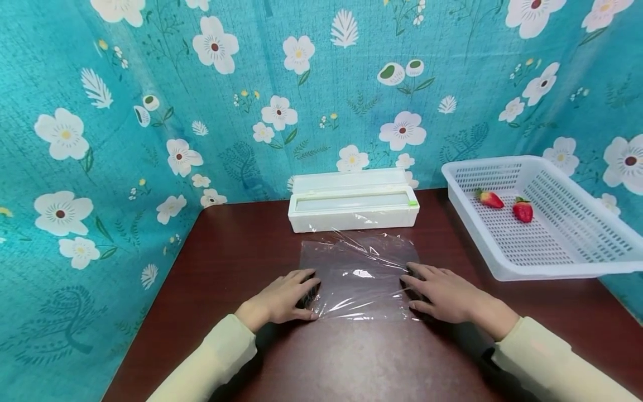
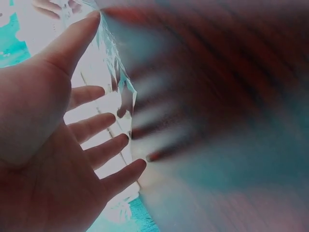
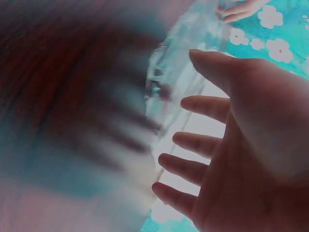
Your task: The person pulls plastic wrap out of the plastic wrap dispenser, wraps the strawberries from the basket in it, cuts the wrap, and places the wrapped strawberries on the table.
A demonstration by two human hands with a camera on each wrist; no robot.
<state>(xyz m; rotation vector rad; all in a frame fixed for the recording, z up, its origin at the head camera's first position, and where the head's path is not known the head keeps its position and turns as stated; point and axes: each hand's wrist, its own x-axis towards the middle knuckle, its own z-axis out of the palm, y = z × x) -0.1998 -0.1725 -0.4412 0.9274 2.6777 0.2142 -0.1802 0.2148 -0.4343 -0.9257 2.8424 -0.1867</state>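
Note:
A sheet of clear plastic wrap [image 1: 361, 279] lies on the dark table, creased and shiny. At its left edge is my left hand [image 1: 283, 296], fingertips at the film and fingers spread. My right hand [image 1: 442, 293] is at the opposite edge, its fingers apart and reaching onto the film's border. In the left wrist view, the left hand [image 2: 72, 125] shows fairly straight fingers with nothing gripped. The right wrist view shows the right hand [image 3: 231, 130] in much the same pose. Just behind the film stands a white plastic-wrap box [image 1: 354, 219] with its lid raised.
To the right sits a white perforated basket [image 1: 474, 237], holding two strawberries, one strawberry [image 1: 490, 199] left of the other strawberry [image 1: 523, 210]. A teal flowered cloth [image 1: 311, 100] hangs behind and beside the brown table [image 1: 221, 251].

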